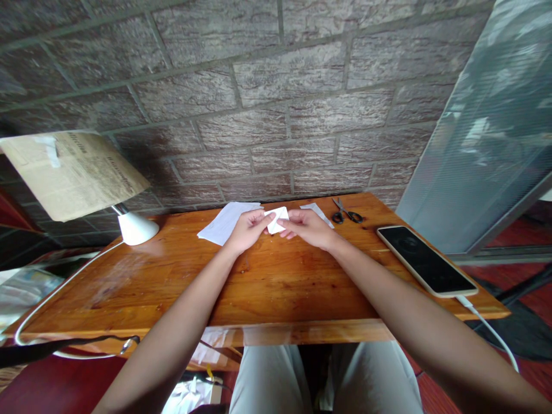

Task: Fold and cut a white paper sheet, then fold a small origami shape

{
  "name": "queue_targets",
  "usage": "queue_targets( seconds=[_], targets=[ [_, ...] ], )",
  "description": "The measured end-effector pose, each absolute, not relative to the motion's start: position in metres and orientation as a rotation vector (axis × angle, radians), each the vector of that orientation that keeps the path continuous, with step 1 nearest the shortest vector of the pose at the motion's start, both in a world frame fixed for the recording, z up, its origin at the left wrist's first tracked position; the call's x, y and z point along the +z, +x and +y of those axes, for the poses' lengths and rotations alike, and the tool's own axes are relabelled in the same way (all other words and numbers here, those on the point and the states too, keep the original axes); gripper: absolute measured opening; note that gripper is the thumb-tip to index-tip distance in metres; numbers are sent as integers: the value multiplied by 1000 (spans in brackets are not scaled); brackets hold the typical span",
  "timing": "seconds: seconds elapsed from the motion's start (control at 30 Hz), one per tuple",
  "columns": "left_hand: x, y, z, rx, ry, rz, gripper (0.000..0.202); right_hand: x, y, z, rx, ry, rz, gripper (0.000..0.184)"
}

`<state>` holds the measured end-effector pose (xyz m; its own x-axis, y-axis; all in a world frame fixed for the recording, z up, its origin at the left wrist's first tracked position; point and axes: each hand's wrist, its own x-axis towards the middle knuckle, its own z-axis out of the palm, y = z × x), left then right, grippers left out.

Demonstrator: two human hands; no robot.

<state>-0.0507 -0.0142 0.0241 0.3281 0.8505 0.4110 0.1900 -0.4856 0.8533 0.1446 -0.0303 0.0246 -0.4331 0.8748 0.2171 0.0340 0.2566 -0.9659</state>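
Note:
Both my hands meet at the far middle of a wooden table (pixel 276 287). Between them is a small folded white paper (pixel 277 219). My left hand (pixel 249 229) pinches its left edge with closed fingers. My right hand (pixel 307 226) grips its right side, fingers curled around it. The paper is held just above the tabletop.
A stack of white sheets (pixel 225 223) lies left of my hands, a paper strip (pixel 318 211) and black scissors (pixel 346 215) to the right. A phone (pixel 425 260) with a white cable sits at the right edge. A white lamp base (pixel 137 228) and cardboard (pixel 71 171) stand at left.

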Motion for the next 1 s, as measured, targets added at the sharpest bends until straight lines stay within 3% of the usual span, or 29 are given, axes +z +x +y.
queue_targets(
  seconds=[0.2, 0.7, 1.0],
  targets=[
    [23, -52, -16, 1006, 1864, 846, 34, 23, 151, -25, 1186, -844, -1718, 41],
    [17, -47, -14, 1076, 1406, 781, 29, 30, 153, -30, 1086, -947, -1804, 44],
    [17, -51, -8, 1229, 1544, 721, 24, 24, 152, -24, 1014, -836, -1685, 34]
  ],
)
